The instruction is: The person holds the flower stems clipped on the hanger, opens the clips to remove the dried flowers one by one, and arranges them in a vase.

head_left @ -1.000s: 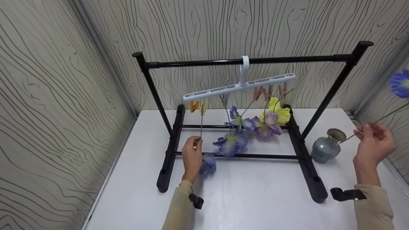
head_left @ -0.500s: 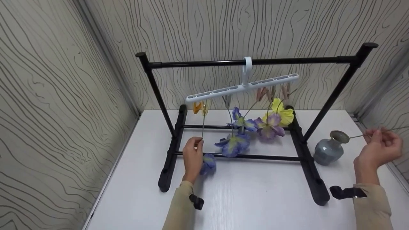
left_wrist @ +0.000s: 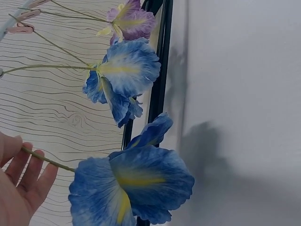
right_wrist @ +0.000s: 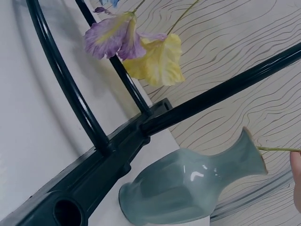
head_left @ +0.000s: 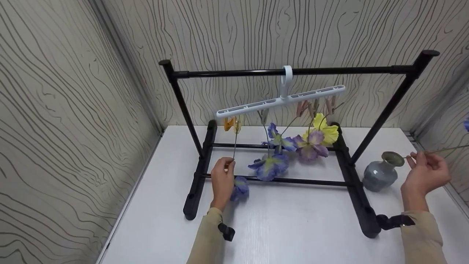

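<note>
Two artificial flowers in hand. Left hand fingers pinch hanging stem, blue bloom just beside. Right hand fingers pinch second stem near vase mouth. Light, springy, likely wire-cored; grip stems, not soft petals.

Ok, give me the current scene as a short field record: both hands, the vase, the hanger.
left hand: pinches the thin stem of the hanging blue fabric flower
right hand: pinches a long thin flower stem, its tip at the vase mouth
vase: grey-blue glazed ceramic vase, upright on the white table
hanger: white plastic clip hanger, hooked on the black metal rack
</note>
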Demonstrator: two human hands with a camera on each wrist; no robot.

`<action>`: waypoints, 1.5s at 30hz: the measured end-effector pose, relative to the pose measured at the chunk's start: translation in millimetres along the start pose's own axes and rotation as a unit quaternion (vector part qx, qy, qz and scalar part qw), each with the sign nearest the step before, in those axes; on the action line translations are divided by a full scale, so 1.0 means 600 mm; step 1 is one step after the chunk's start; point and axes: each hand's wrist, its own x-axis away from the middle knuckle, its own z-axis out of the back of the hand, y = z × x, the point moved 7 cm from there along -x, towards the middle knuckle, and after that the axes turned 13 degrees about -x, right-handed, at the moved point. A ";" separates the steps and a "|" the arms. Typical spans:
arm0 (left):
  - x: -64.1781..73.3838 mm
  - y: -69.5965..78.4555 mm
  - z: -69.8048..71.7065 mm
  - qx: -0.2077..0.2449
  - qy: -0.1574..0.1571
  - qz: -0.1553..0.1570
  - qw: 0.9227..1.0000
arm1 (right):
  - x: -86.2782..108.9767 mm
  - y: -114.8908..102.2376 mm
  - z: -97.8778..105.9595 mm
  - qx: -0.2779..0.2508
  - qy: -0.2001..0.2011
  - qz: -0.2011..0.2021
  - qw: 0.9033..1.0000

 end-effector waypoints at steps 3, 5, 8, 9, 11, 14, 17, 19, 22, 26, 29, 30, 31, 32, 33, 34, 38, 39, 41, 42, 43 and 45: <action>0.000 0.001 0.000 -0.001 -0.002 0.004 1.000 | -0.005 0.005 0.003 0.002 -0.004 -0.012 1.000; 0.000 0.001 0.000 -0.003 -0.001 0.006 1.000 | -0.006 0.007 0.006 0.002 -0.009 -0.024 1.000; -0.001 0.001 0.000 -0.003 0.000 0.007 1.000 | -0.009 0.010 0.011 0.019 -0.013 -0.038 0.999; -0.001 0.001 -0.001 -0.003 -0.001 0.007 1.000 | -0.009 0.010 0.013 0.033 -0.015 -0.038 0.999; -0.001 0.002 -0.001 -0.004 -0.001 0.006 1.000 | -0.012 0.010 0.015 0.048 -0.018 -0.036 0.998; -0.002 0.002 -0.002 -0.004 -0.001 0.006 1.000 | -0.015 0.014 0.018 0.034 -0.014 -0.039 0.999; -0.002 0.002 -0.003 -0.005 -0.001 0.005 1.000 | -0.016 0.016 0.021 0.013 0.001 -0.039 0.999; -0.002 0.001 -0.003 -0.004 -0.003 0.005 1.000 | -0.016 0.017 0.023 -0.003 0.014 -0.039 0.999; -0.001 0.001 -0.003 -0.002 -0.006 0.008 1.000 | -0.015 0.016 0.024 -0.037 0.031 -0.042 0.998; -0.002 0.000 -0.003 0.001 -0.008 0.010 1.000 | -0.015 0.017 0.024 -0.061 0.047 -0.059 0.995; -0.003 0.000 -0.004 0.002 -0.008 0.008 1.000 | -0.019 0.022 0.028 -0.074 0.051 -0.066 0.994; -0.004 0.000 -0.004 0.002 -0.007 0.006 1.000 | -0.020 0.023 0.029 -0.079 0.052 -0.067 0.993; -0.005 0.001 -0.004 0.001 -0.007 0.005 1.000 | -0.021 0.025 0.030 -0.086 0.051 -0.069 0.993; -0.005 0.002 -0.005 0.001 -0.006 0.003 1.000 | -0.021 0.027 0.031 -0.093 0.050 -0.069 0.992; -0.005 0.002 -0.005 0.001 -0.005 0.001 1.000 | -0.021 0.028 0.031 -0.095 0.048 -0.070 0.992; -0.005 0.003 -0.005 0.001 -0.005 -0.001 1.000 | -0.021 0.028 0.031 -0.091 0.045 -0.072 0.992; -0.004 0.003 -0.006 0.000 -0.002 -0.006 1.000 | -0.020 0.025 0.028 -0.044 0.023 -0.068 0.996; -0.003 0.003 -0.006 0.000 -0.001 -0.005 1.000 | -0.020 0.024 0.027 -0.031 0.017 -0.067 0.997; -0.002 0.003 -0.006 0.001 0.001 -0.004 1.000 | -0.020 0.023 0.026 -0.010 0.007 -0.063 0.998; -0.002 0.003 -0.006 0.002 0.001 -0.003 1.000 | -0.021 0.022 0.026 0.002 0.002 -0.058 0.998; -0.001 0.004 -0.006 0.004 0.002 -0.003 1.000 | -0.021 0.023 0.026 0.010 -0.001 -0.058 0.998; -0.001 0.004 -0.007 0.007 0.001 -0.001 1.000 | -0.021 0.026 0.030 0.035 -0.004 -0.055 0.998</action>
